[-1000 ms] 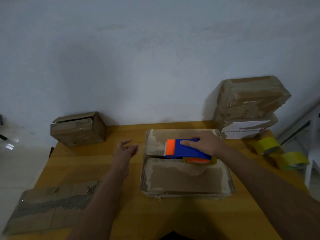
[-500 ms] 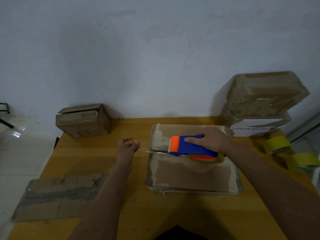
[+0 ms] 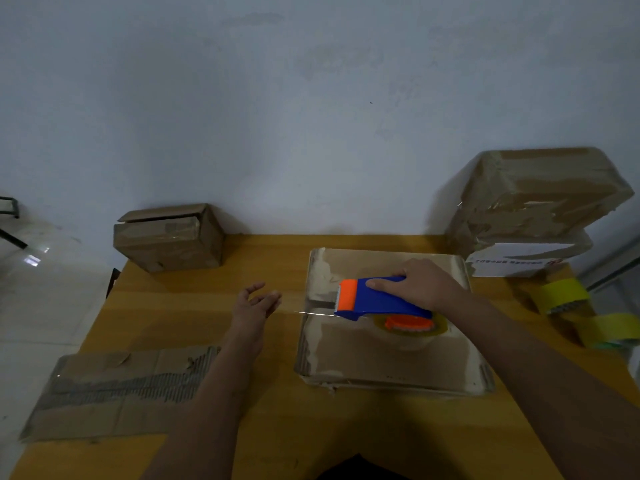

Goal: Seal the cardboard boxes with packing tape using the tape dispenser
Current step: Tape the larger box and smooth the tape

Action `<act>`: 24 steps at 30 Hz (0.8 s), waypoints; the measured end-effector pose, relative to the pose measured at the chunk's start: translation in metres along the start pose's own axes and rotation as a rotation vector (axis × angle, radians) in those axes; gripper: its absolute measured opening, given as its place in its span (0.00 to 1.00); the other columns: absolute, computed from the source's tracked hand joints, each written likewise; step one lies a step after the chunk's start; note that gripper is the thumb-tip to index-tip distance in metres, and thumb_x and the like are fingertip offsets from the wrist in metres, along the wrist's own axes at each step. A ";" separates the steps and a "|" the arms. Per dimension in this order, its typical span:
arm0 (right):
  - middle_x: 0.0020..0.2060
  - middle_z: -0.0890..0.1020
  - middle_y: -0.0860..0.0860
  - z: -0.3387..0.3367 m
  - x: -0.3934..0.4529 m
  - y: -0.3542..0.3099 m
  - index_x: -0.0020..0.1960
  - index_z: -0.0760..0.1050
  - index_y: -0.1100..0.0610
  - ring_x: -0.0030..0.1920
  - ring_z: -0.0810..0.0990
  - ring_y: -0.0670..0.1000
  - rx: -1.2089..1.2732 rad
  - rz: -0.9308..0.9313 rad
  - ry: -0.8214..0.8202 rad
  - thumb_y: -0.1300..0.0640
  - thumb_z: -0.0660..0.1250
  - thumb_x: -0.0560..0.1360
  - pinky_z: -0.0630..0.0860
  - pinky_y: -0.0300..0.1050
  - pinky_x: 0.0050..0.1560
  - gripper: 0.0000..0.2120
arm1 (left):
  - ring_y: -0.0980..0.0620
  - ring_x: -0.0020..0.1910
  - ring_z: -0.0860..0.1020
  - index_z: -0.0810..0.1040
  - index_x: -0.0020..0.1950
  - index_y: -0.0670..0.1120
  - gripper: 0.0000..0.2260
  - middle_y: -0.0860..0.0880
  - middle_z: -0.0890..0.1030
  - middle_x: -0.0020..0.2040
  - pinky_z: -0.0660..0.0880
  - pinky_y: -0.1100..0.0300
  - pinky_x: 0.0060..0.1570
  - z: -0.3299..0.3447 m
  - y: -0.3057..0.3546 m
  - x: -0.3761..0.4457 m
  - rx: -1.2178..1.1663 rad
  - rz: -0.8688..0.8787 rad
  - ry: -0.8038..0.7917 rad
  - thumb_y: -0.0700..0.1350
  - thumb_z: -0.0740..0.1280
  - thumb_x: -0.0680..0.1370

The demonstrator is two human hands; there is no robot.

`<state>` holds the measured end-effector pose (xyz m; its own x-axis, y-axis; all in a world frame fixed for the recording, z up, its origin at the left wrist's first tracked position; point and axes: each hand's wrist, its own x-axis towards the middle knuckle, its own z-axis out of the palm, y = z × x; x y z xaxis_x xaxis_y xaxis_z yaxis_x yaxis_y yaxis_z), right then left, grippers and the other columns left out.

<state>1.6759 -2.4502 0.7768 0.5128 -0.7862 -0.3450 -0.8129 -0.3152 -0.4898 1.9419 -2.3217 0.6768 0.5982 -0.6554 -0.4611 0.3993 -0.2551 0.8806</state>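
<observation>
A flat cardboard box [image 3: 391, 355] with glossy tape on its top lies in the middle of the yellow table [image 3: 277, 427]. My right hand [image 3: 420, 284] grips a blue and orange tape dispenser [image 3: 375, 301] held just above the box's seam, orange end pointing left. A thin strip of clear tape [image 3: 311, 313] runs from the dispenser's front past the box's left edge. My left hand [image 3: 254, 306] hovers open to the left of the box, fingers spread, holding nothing.
A small cardboard box [image 3: 169, 237] stands at the table's back left. Two taped boxes [image 3: 533, 206] are stacked at the back right. Two yellow tape rolls [image 3: 564, 296] lie at the right edge. A flattened cardboard sheet [image 3: 117, 393] lies front left.
The dispenser has lifted slightly off the box and a strip of tape now shows at its front. My left hand has stayed open beside the box. The camera view has shifted a little.
</observation>
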 end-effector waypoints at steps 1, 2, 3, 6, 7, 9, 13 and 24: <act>0.32 0.78 0.49 0.002 0.002 0.001 0.35 0.74 0.45 0.36 0.78 0.49 -0.001 -0.002 0.006 0.30 0.61 0.72 0.73 0.45 0.40 0.20 | 0.51 0.45 0.80 0.71 0.64 0.42 0.16 0.43 0.80 0.46 0.78 0.62 0.45 0.000 -0.003 0.002 0.005 -0.009 0.002 0.34 0.69 0.77; 0.33 0.80 0.50 0.003 0.003 0.002 0.39 0.77 0.47 0.36 0.79 0.50 -0.003 -0.006 0.013 0.29 0.61 0.71 0.74 0.46 0.40 0.23 | 0.51 0.44 0.80 0.71 0.64 0.42 0.17 0.43 0.80 0.45 0.77 0.61 0.45 0.000 -0.005 0.003 0.003 -0.015 0.002 0.34 0.69 0.77; 0.34 0.81 0.50 0.005 0.004 0.003 0.42 0.80 0.49 0.37 0.79 0.50 -0.004 -0.007 0.020 0.27 0.60 0.70 0.76 0.47 0.42 0.26 | 0.51 0.44 0.80 0.71 0.65 0.42 0.17 0.43 0.80 0.44 0.77 0.61 0.45 0.000 -0.007 0.005 -0.006 -0.018 0.002 0.34 0.69 0.77; 0.36 0.81 0.49 0.004 0.007 0.004 0.42 0.79 0.43 0.37 0.79 0.49 -0.002 -0.022 0.031 0.26 0.58 0.70 0.77 0.48 0.43 0.22 | 0.50 0.44 0.80 0.71 0.64 0.43 0.17 0.44 0.80 0.44 0.77 0.60 0.47 -0.001 -0.008 0.008 -0.036 -0.014 -0.007 0.34 0.69 0.77; 0.36 0.81 0.48 0.003 0.006 0.002 0.40 0.77 0.41 0.38 0.79 0.49 -0.002 -0.025 0.030 0.27 0.59 0.70 0.76 0.48 0.43 0.20 | 0.50 0.44 0.80 0.72 0.64 0.44 0.17 0.43 0.80 0.44 0.77 0.60 0.47 -0.002 -0.008 0.009 -0.042 -0.014 -0.014 0.35 0.69 0.77; 0.35 0.79 0.46 0.002 0.006 -0.002 0.35 0.72 0.38 0.39 0.79 0.49 -0.005 -0.019 0.024 0.29 0.60 0.71 0.75 0.47 0.43 0.16 | 0.50 0.45 0.80 0.71 0.65 0.44 0.17 0.43 0.80 0.45 0.77 0.59 0.49 -0.003 -0.008 0.010 -0.051 -0.018 -0.024 0.34 0.68 0.77; 0.33 0.77 0.47 0.004 0.007 -0.007 0.33 0.70 0.41 0.39 0.77 0.50 -0.022 0.022 0.023 0.30 0.60 0.72 0.73 0.46 0.42 0.18 | 0.48 0.48 0.79 0.70 0.66 0.43 0.18 0.42 0.80 0.47 0.76 0.58 0.50 -0.003 -0.012 0.012 -0.067 -0.048 -0.027 0.34 0.67 0.78; 0.32 0.78 0.50 0.011 0.013 0.001 0.35 0.75 0.46 0.37 0.77 0.50 -0.037 0.039 0.039 0.28 0.58 0.71 0.73 0.46 0.40 0.23 | 0.41 0.58 0.78 0.65 0.69 0.50 0.23 0.42 0.78 0.60 0.76 0.42 0.59 0.021 -0.048 0.001 0.033 -0.223 -0.128 0.40 0.69 0.77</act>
<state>1.6846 -2.4548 0.7633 0.4698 -0.8181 -0.3315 -0.8422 -0.3029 -0.4461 1.9086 -2.3252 0.6367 0.4043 -0.6640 -0.6290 0.4876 -0.4254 0.7625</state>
